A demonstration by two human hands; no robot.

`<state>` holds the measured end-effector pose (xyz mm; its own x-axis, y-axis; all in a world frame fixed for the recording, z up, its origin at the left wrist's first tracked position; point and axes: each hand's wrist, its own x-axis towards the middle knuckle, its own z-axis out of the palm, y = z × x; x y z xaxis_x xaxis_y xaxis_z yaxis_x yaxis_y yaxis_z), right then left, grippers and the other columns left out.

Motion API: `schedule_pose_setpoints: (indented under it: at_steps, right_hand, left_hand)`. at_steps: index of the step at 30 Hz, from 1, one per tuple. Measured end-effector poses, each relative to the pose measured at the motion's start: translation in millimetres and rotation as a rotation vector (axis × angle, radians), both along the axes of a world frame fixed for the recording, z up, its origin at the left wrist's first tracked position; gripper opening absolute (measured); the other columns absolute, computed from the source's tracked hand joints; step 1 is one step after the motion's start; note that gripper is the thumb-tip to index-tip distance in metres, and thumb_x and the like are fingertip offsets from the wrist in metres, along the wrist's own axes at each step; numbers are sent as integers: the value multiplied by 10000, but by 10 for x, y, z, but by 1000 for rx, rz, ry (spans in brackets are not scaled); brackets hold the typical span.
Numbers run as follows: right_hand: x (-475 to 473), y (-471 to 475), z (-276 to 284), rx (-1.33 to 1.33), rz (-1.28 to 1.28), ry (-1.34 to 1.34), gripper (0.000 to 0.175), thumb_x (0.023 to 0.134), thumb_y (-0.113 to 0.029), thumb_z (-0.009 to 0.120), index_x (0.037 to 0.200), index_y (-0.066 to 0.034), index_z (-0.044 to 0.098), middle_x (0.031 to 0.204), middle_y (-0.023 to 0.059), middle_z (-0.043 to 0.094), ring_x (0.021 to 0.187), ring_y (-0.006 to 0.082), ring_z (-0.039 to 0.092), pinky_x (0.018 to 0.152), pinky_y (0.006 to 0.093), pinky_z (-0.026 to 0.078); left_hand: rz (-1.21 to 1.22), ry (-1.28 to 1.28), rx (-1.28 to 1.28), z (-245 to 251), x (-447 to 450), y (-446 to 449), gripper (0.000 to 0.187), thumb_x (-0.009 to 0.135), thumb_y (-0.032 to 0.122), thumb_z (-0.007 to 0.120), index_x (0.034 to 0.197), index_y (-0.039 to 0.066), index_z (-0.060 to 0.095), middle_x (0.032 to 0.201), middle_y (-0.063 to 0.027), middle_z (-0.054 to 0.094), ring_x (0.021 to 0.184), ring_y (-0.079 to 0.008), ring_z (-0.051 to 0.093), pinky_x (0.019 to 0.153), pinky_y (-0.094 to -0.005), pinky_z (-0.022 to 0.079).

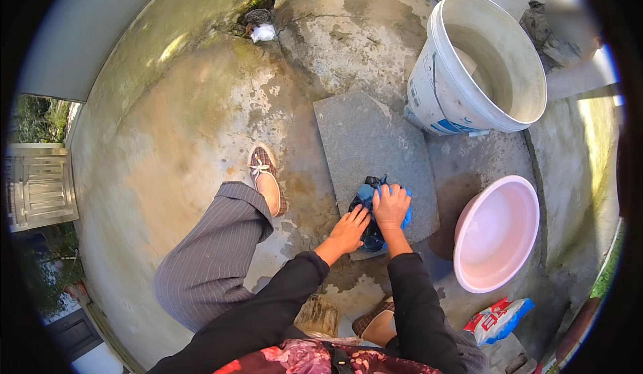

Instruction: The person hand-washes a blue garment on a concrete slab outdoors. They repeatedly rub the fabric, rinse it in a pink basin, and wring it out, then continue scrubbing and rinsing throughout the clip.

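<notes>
A bunched dark and blue wet-looking cloth point(372, 233) lies on the near part of a grey stone slab point(371, 138). My right hand point(391, 207) is on its right side, fingers curled over a blue fold. My left hand point(350, 229) rests against the cloth's left side, its fingers stretched over the dark part and slightly apart. Both hands cover much of the cloth, so its full shape is hidden.
Right of the slab stands a pink plastic basin point(495, 233) holding whitish liquid. A large white bucket point(427, 87) stands beyond it. Near the lower right lies a red, white and blue plastic packet point(500, 319). A wooden block point(317, 316) is between my feet. Wet patches mark the concrete floor point(166, 173).
</notes>
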<state>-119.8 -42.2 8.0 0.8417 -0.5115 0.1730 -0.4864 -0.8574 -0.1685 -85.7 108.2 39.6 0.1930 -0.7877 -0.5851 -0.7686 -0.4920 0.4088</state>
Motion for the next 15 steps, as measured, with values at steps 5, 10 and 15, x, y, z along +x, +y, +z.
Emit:
schedule_pose_setpoints:
  at_steps: [5,10,15]
  right_hand:
    - [512,-349,32,68,-170,-99,283,861,-335,656,1044,-119,651,1200,135,559,1109,334,521,951,554,365]
    - [-207,187,364,322,90,-138,278,802,-343,714,956,-117,660,1209,132,544,1145,339,491,998,564,317]
    - [-570,327,-43,125,140,-144,251,709,-321,738,800,-141,588,986,80,568,888,308,523,786,472,379]
  left_hand:
    - [13,-20,-19,-25,-12,-77,897,826,393,731,1514,50,268,1590,-169,213,1496,-326,113,1186,-430,191]
    - [40,-16,107,62,24,-44,847,826,425,719,1481,44,340,1556,-181,288,1470,-342,197,1180,-458,199]
    - [18,48,21,-4,21,-46,768,803,392,734,1409,32,429,1499,-197,370,1451,-359,235,1152,-460,246]
